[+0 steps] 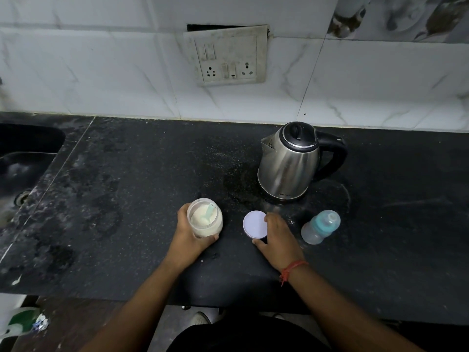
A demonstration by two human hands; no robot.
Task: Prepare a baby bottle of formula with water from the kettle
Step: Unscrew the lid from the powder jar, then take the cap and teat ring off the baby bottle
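An open clear jar [205,221] of white formula powder, with a pale green scoop inside, stands on the black counter [127,199]. My left hand [189,237] is wrapped around it. The jar's round white lid [254,224] lies flat to the right, and my right hand [276,236] grips its right edge with thumb and fingers. A baby bottle [320,226] with a teal collar and clear cap stands to the right of that hand. A steel kettle [291,162] with black lid and handle stands behind, lid shut.
A dark sink [22,158] is set into the counter at the far left. On the tiled wall behind is a socket and switch panel [227,58]. The counter's front edge runs just below my forearms.
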